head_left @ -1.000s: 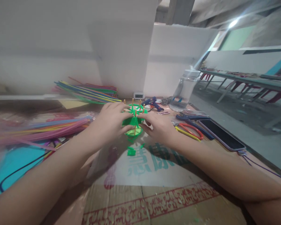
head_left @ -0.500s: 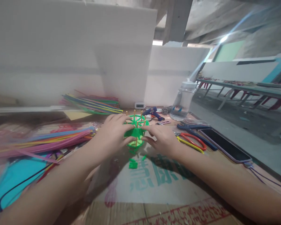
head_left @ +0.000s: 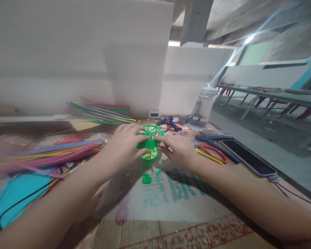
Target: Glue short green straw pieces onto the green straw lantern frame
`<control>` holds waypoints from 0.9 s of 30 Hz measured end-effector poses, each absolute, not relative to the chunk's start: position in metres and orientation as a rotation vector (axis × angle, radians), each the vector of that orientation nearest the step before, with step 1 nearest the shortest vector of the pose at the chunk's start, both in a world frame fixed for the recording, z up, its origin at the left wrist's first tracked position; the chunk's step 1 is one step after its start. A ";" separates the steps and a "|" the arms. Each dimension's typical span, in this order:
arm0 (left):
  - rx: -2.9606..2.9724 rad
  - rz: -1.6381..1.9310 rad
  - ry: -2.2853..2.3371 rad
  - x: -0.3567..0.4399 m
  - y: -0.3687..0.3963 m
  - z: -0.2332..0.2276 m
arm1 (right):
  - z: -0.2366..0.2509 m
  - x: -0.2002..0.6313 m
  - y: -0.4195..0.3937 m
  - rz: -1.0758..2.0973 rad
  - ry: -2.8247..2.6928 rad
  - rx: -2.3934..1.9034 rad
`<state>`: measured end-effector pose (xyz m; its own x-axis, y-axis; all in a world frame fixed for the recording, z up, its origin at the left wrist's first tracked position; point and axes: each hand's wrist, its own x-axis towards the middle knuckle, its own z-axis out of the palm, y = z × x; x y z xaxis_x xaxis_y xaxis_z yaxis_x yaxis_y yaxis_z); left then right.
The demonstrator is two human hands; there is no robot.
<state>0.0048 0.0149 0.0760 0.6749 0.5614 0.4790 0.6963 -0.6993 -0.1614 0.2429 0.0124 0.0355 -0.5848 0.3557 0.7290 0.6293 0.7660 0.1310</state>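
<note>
A small green craft model (head_left: 149, 143) with thin wooden sticks standing up from it sits on the cardboard sheet (head_left: 171, 207). My left hand (head_left: 125, 145) grips its left side with the fingers curled over the top. My right hand (head_left: 176, 149) holds its right side, fingertips touching the green part. Two small green scraps (head_left: 146, 179) lie on the cardboard just in front of the model.
Bundles of coloured straws lie at the left (head_left: 54, 152) and behind (head_left: 103, 113). A blue glue gun (head_left: 168, 122), a clear water bottle (head_left: 203, 107), red and yellow pliers (head_left: 211, 153) and a phone (head_left: 247, 157) lie to the right. White foam boards (head_left: 93, 62) stand behind.
Both hands stay on the green model with only small finger shifts. The view has moved slightly with my head.
</note>
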 end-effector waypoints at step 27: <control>-2.335 -0.849 -0.924 0.010 0.003 0.085 | 0.013 0.212 -0.013 1.711 -0.998 -0.752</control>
<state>0.0104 0.0027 0.0851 0.5784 0.4272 0.6950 0.7288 -0.6534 -0.2048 0.2121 -0.0135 0.0133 -0.3291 0.9437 -0.0338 -0.4353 -0.1833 -0.8814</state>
